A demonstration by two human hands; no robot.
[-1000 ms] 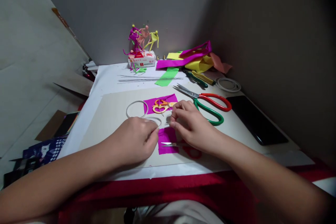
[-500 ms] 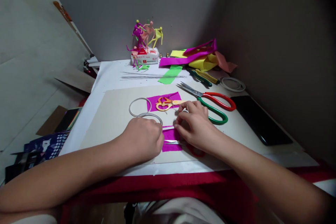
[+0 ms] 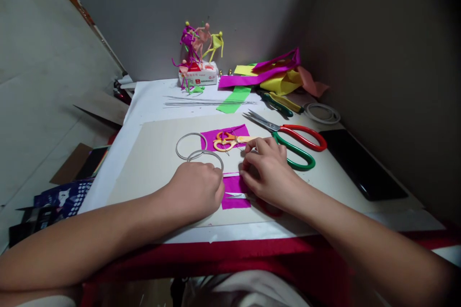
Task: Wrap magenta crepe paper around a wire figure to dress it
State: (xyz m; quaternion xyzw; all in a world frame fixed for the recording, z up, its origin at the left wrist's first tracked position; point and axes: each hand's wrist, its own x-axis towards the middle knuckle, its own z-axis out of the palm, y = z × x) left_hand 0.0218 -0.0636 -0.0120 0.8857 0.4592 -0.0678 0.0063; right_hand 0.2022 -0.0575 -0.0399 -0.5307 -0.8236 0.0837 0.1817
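My left hand [image 3: 196, 189] rests on the board as a closed fist, knuckles beside a grey ring [image 3: 221, 158]. Opposite it, my right hand [image 3: 268, 170] has its thumb and fingers pinched together. A thin magenta strip [image 3: 231, 174] runs straight between the two hands; both its ends are hidden in the fingers. Just below the strip lies a magenta paper piece [image 3: 234, 184], with the blades of small scissors [image 3: 237, 196] across it. Their red handle is partly under my right hand. Farther up, scissors with orange and cream handles [image 3: 225, 146] lie on another magenta piece [image 3: 211, 141].
Large scissors [image 3: 275, 128] with red and green handles lie beyond my right hand. Right of them are a black phone [image 3: 360, 165] and a white coil [image 3: 322, 113]. Pliers [image 3: 279, 103], wires [image 3: 187, 103], paper strips [image 3: 245, 80] and small figures on a box [image 3: 198, 76] occupy the back.
My hands and the strip between them stay almost in place. The view has shifted slightly, so the far objects appear a little higher and the right-hand ones farther right.
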